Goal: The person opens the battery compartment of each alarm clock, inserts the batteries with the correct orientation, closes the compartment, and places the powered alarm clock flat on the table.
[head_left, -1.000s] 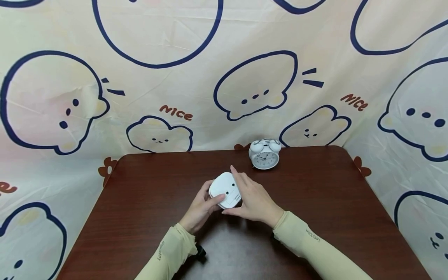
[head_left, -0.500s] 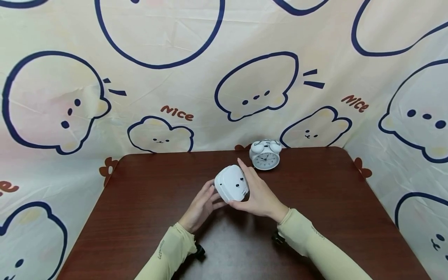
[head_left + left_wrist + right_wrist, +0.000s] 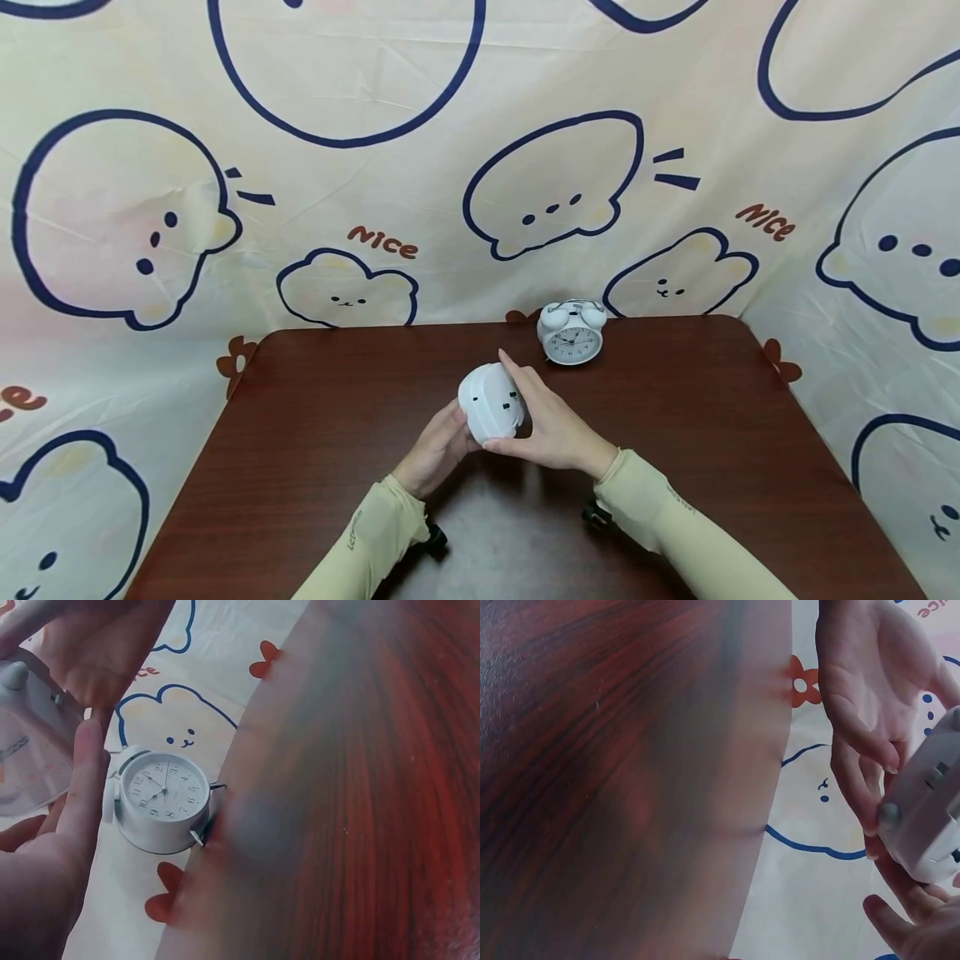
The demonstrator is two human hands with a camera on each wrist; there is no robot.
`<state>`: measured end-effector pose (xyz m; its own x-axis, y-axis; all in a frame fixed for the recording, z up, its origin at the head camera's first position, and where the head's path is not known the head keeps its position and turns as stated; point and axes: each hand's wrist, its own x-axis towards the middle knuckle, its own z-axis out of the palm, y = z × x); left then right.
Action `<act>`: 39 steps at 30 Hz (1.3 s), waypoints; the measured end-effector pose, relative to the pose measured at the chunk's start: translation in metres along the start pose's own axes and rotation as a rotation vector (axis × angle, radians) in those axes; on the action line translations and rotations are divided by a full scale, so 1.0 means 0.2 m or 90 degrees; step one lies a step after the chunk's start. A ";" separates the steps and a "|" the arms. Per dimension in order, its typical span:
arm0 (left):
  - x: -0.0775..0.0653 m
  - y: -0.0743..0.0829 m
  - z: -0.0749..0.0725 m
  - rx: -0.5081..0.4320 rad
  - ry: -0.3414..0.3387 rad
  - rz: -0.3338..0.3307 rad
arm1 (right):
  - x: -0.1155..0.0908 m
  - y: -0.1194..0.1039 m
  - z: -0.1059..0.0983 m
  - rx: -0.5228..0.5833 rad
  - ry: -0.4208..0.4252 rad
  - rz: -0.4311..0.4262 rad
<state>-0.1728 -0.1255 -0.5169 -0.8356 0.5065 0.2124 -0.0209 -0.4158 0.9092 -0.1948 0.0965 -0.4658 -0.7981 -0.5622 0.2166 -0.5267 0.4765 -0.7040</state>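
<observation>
Above the middle of the table, both hands hold a white rounded-square clock (image 3: pixel 487 407) with its back up. Small dark knobs show on that back. My right hand (image 3: pixel 558 425) spans the clock's right side, thumb at the near edge and index finger along the far edge. At the left side, my left hand (image 3: pixel 435 454) grips the edge, its fingers partly hidden behind the casing. The left wrist view catches the clear front (image 3: pixel 34 765) of the held clock at the left border. In the right wrist view, a rounded foot (image 3: pixel 889 816) sits near the left fingertips.
A white twin-bell alarm clock (image 3: pixel 572 333) stands upright at the back of the dark brown table (image 3: pixel 337 392), right of the hands. Behind the table hangs a cream cloth (image 3: pixel 435 192) with blue cartoon outlines. Black straps (image 3: pixel 437 540) show under the sleeves.
The left thumb has come off the clock's back and moved to its side. The clock has been turned and shifted slightly right. The twin-bell alarm clock stays in place.
</observation>
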 end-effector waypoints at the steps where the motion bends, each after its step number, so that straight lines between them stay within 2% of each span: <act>1: 0.00 0.00 0.00 0.000 0.007 0.004 | 0.00 0.00 0.00 0.000 -0.007 0.004; 7: 0.00 0.01 0.01 0.028 0.057 -0.002 | 0.00 0.02 0.00 0.004 -0.034 0.012; 10: 0.00 0.02 0.01 0.040 0.078 -0.011 | 0.01 0.02 0.00 0.005 -0.028 -0.004; 18: 0.01 0.00 0.00 0.052 0.131 -0.043 | 0.01 0.00 -0.01 -0.083 0.035 -0.154; 21: 0.02 0.00 0.01 0.049 0.151 -0.060 | 0.01 -0.01 0.01 -0.110 0.045 -0.182; 28: 0.02 0.00 0.05 0.102 0.200 -0.102 | 0.01 -0.03 0.03 -0.126 0.071 -0.173; 31: 0.02 0.00 0.06 0.111 0.209 -0.105 | 0.01 -0.03 0.03 -0.121 0.079 -0.171; 39: 0.02 0.02 0.03 0.078 0.167 -0.060 | 0.01 0.00 -0.04 -0.008 0.125 -0.118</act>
<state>-0.1721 -0.1204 -0.5098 -0.9465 0.3202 0.0395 -0.0522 -0.2729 0.9606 -0.1992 0.1001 -0.4596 -0.7281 -0.5001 0.4688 -0.6722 0.3869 -0.6312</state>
